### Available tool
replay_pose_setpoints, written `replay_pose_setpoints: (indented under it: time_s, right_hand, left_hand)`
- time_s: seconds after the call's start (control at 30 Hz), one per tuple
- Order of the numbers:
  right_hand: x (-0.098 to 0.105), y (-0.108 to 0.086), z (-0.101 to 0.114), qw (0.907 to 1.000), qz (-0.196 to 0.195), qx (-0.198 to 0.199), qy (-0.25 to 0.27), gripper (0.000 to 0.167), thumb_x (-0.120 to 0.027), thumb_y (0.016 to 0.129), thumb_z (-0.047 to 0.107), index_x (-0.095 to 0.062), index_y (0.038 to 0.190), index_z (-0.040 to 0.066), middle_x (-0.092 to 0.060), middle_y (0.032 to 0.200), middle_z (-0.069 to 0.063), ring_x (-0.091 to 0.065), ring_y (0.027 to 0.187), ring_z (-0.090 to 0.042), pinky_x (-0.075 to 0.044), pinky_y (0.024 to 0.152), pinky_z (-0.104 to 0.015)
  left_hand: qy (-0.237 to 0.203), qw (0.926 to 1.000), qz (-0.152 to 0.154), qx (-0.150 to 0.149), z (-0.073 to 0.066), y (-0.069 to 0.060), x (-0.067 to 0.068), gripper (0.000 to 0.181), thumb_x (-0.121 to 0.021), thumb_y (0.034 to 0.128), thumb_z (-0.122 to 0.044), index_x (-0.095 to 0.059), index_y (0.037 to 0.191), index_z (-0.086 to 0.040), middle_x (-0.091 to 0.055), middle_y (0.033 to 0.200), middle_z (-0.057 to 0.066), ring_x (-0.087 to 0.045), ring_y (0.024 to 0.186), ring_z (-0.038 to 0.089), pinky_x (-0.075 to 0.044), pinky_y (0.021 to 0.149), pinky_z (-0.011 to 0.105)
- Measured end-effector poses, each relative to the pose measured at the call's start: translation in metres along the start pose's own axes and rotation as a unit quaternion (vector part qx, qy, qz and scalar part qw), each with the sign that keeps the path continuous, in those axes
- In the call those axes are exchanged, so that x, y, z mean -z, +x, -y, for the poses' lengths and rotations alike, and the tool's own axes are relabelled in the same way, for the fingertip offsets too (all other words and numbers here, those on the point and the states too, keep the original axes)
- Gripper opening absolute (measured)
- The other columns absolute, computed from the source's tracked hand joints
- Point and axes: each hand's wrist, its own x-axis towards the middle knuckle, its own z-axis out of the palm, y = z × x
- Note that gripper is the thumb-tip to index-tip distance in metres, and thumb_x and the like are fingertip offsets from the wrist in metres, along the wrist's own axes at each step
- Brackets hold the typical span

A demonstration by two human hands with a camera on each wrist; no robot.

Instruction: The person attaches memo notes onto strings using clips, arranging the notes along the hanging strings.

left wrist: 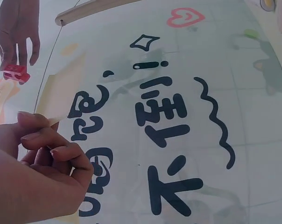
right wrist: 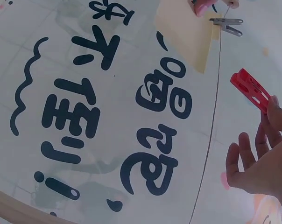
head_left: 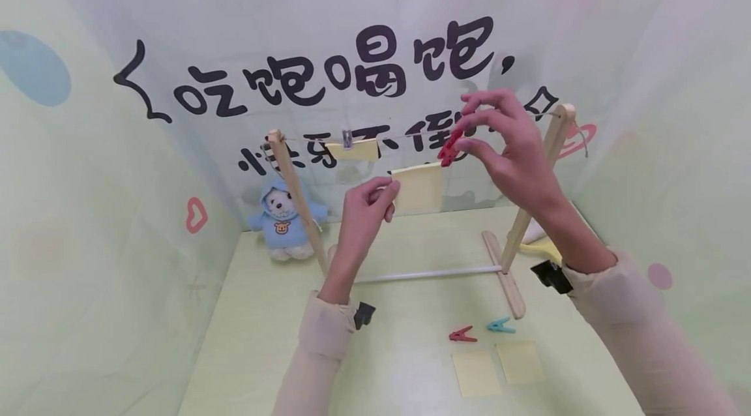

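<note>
A pale yellow paper square point(head_left: 418, 188) is pinched at its left edge by the left hand point(head_left: 366, 214), just below the string. The right hand point(head_left: 513, 152) pinches a red clothespin point(head_left: 450, 147) between thumb and finger, near the paper's upper right corner; in the right wrist view the clothespin point(right wrist: 251, 89) stands apart from string and paper. Another yellow paper point(head_left: 358, 150) hangs on the string from a grey clip point(head_left: 347, 139), left of the held one.
A wooden frame with posts point(head_left: 298, 201) carries the string; a white rod point(head_left: 434, 272) joins its feet. A plush toy in blue point(head_left: 284, 223) stands at the left. In front lie a red clothespin point(head_left: 463, 334), a teal clothespin point(head_left: 501, 325) and two yellow papers point(head_left: 476, 373).
</note>
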Motion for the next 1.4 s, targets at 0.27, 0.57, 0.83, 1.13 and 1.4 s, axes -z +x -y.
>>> replay_pose_setpoints:
  time_s: [0.27, 0.57, 0.83, 1.13, 1.4]
  right_hand:
    - [-0.01, 0.031, -0.004, 0.9998, 0.0, 0.015, -0.012, 0.015, -0.082, 0.093, -0.008, -0.077, 0.107, -0.01, -0.063, 0.124, -0.026, -0.058, 0.143, -0.034, -0.036, 0.126, -0.038]
    - [-0.024, 0.047, -0.007, 0.999, 0.019, 0.035, -0.021, 0.009, -0.079, 0.096, -0.009, -0.078, 0.104, -0.009, -0.064, 0.124, -0.025, -0.058, 0.134, -0.037, -0.039, 0.121, -0.047]
    - [-0.03, 0.049, -0.013, 0.9991, 0.032, 0.023, -0.014, 0.009, -0.079, 0.095, -0.01, -0.078, 0.103, -0.009, -0.064, 0.125, -0.024, -0.058, 0.131, -0.037, -0.037, 0.12, -0.048]
    - [-0.038, 0.052, -0.013, 0.9981, 0.058, 0.02, 0.003, 0.01, -0.079, 0.093, -0.013, -0.078, 0.102, -0.009, -0.064, 0.123, -0.024, -0.056, 0.13, -0.038, -0.036, 0.12, -0.05]
    - [-0.042, 0.052, -0.012, 0.9964, 0.084, 0.009, 0.004, 0.015, -0.082, 0.092, -0.011, -0.079, 0.106, -0.009, -0.063, 0.122, -0.023, -0.056, 0.127, -0.038, -0.038, 0.116, -0.049]
  left_hand:
    - [-0.022, 0.9996, -0.007, -0.018, -0.013, 0.02, -0.005, 0.021, -0.067, 0.1111, -0.016, -0.075, 0.113, 0.003, -0.053, 0.057, -0.006, -0.047, 0.054, 0.01, -0.025, 0.048, 0.024]
    - [-0.041, 0.9984, -0.022, -0.033, -0.018, 0.027, -0.007, 0.022, -0.065, 0.1118, -0.014, -0.074, 0.116, 0.005, -0.052, 0.055, -0.006, -0.048, 0.053, 0.012, -0.036, 0.059, 0.025]
    - [-0.037, 0.998, -0.028, -0.042, -0.019, 0.028, -0.006, 0.025, -0.063, 0.1127, -0.014, -0.073, 0.12, 0.008, -0.052, 0.054, -0.007, -0.048, 0.052, 0.011, -0.037, 0.06, 0.024]
    - [-0.029, 0.9982, -0.029, -0.044, -0.023, 0.028, -0.007, 0.024, -0.064, 0.1131, -0.016, -0.072, 0.119, 0.006, -0.052, 0.057, -0.006, -0.046, 0.052, 0.011, -0.03, 0.054, 0.025]
    - [-0.03, 0.9981, -0.033, -0.042, -0.024, 0.027, -0.006, 0.023, -0.064, 0.1125, -0.015, -0.073, 0.117, 0.006, -0.052, 0.056, -0.006, -0.045, 0.051, 0.01, -0.028, 0.053, 0.025]
